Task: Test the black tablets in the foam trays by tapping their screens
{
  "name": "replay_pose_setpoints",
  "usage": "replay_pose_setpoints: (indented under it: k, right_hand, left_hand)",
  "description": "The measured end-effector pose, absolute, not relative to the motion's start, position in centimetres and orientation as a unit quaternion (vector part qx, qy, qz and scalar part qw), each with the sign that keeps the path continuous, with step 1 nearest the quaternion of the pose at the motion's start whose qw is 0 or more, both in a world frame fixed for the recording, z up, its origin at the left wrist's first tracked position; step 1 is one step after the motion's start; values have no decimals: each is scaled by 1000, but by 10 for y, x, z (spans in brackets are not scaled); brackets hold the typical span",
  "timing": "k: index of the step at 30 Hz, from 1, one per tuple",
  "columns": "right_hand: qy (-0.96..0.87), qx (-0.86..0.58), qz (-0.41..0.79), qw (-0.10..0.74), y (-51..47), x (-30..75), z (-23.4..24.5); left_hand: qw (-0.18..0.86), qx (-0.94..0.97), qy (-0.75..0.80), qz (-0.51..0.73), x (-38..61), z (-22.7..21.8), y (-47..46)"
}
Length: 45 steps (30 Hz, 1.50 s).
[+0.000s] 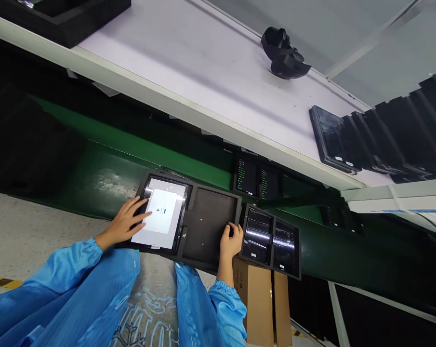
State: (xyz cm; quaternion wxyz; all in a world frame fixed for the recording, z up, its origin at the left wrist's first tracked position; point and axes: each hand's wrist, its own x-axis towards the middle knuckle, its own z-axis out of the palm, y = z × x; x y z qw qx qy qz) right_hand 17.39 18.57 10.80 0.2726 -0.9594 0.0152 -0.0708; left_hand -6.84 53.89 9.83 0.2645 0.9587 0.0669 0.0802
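Note:
A black foam tray with two pockets lies in front of me on the green conveyor belt. Its left pocket holds a tablet with a lit white screen. The right pocket is bare. My left hand lies on the tablet's left edge, fingers stretched out over the screen. My right hand grips the tray's right rim, fingers curled over the edge. Both sleeves are blue.
A second black tray with two dark tablets sits right beside the first. Two more screens glow under a white shelf. The shelf carries a row of tablets and a black object. Cardboard boxes stand below.

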Motion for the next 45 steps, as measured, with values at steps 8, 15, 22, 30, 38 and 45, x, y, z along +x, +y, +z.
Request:
replay_pose_setpoints:
  k: [8, 15, 22, 30, 38, 45]
  right_hand:
    - [11, -960, -57, 275, 184, 173, 110]
    - [13, -958, -58, 281, 184, 174, 110]
    - [17, -959, -61, 275, 186, 173, 112]
    - [11, -961, -56, 269, 185, 174, 111]
    - [17, -961, -62, 268, 186, 172, 110]
    - [24, -960, -66, 272, 190, 173, 116]
  left_hand:
    - [274, 921, 246, 127, -42, 101, 552]
    - [240, 952, 137, 135, -78, 93, 538]
    - [231, 962, 73, 127, -96, 90, 515]
    - [253, 946, 157, 126, -77, 91, 522]
    - [321, 912, 197, 161, -59, 94, 545]
    - [512, 763, 353, 176, 13, 84, 572]
